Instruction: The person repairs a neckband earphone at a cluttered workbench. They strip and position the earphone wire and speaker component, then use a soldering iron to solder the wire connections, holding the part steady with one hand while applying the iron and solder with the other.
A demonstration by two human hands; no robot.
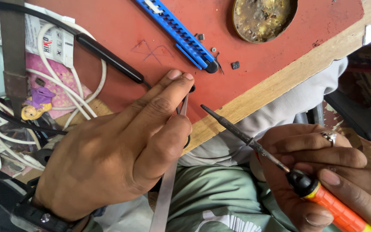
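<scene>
A: What do the hands have?

B: The right hand [323,172] is wrapped around an orange-handled soldering iron [280,161], its dark tip aimed up and left, ending just short of the table [280,79] edge. The left hand [121,146] pinches metal tweezers [170,172]; their points lie under the fingertips, so whatever they grip is hidden.

A: Any containers?

B: One, farther back: a round metal tin [263,17] on the red tabletop, caked with brownish residue, its top cut off by the frame.

A: What else?

B: A blue utility knife [179,34], tiny dark chips beside it, and white cables [65,86] at the left.
</scene>
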